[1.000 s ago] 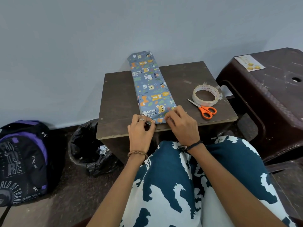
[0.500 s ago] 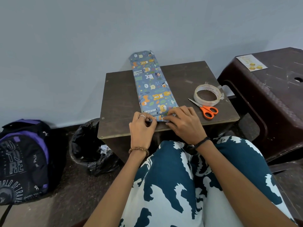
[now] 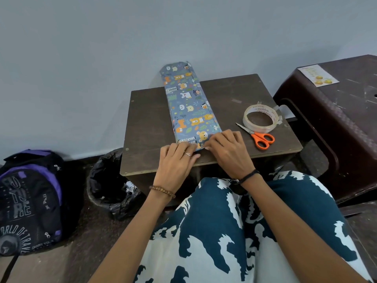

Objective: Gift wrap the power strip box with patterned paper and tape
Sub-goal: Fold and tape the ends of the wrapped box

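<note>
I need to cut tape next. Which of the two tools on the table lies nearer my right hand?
The scissors, with orange handles, lie just right of your right hand; the tape roll sits farther back, behind them.

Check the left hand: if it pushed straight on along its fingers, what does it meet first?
The left hand points up and right, fingertips at the near end of the wrapped box. It would meet that paper end first, right beside the right hand. Whether it already touches is unclear.
</note>
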Action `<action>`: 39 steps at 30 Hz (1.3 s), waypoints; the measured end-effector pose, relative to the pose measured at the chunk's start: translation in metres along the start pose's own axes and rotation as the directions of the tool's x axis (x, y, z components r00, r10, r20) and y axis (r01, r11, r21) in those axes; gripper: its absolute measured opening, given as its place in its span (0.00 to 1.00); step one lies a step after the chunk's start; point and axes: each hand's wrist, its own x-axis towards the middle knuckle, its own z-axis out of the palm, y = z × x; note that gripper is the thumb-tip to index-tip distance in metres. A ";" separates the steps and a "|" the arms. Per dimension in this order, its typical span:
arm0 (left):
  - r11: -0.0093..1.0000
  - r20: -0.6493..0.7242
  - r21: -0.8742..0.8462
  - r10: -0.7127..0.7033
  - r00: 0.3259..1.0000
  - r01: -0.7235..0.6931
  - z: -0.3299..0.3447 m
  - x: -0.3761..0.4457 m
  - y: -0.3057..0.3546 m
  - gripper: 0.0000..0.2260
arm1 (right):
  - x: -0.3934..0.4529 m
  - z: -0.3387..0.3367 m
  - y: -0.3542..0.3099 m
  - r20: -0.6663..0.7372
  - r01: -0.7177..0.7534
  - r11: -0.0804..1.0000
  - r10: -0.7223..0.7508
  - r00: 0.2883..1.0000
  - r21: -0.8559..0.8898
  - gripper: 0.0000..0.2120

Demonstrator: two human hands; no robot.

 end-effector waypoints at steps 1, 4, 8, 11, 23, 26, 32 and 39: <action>0.999 0.010 0.023 0.026 1.000 -0.027 0.000 -0.001 -0.001 0.14 | 0.000 0.001 0.000 -0.006 -0.004 1.000 0.004 1.000 -0.007 0.11; 0.998 0.004 0.031 0.046 0.999 -0.046 0.003 0.001 -0.004 0.13 | 0.001 0.003 0.000 -0.031 -0.020 1.000 0.020 0.999 -0.011 0.11; 0.995 -0.035 0.068 0.079 0.996 -0.077 0.006 0.010 -0.006 0.09 | 0.000 0.006 0.001 -0.051 -0.048 0.999 0.049 0.997 0.017 0.09; 0.994 -0.011 0.092 0.065 0.998 -0.064 0.004 0.013 -0.006 0.11 | 0.002 0.005 0.002 -0.093 -0.093 0.991 0.102 0.990 0.101 0.07; 0.924 0.105 -0.346 -0.131 0.986 0.159 -0.012 0.045 -0.008 0.05 | 0.021 0.003 0.010 -0.204 -0.272 0.910 0.344 0.916 0.313 0.17; 0.927 0.080 -0.347 -0.124 0.989 0.145 -0.012 0.046 -0.010 0.05 | 0.024 0.004 0.020 0.033 -0.367 0.794 0.402 0.915 0.486 0.19; 0.915 0.010 -0.384 -0.131 0.991 0.124 -0.006 0.050 -0.014 0.12 | 0.029 0.011 0.024 0.133 -0.412 0.583 0.461 0.878 0.700 0.14; 0.879 0.036 -0.471 -0.069 0.997 0.078 -0.001 0.057 -0.027 0.09 | 0.034 0.012 0.024 0.020 -0.368 0.639 0.483 0.875 0.675 0.12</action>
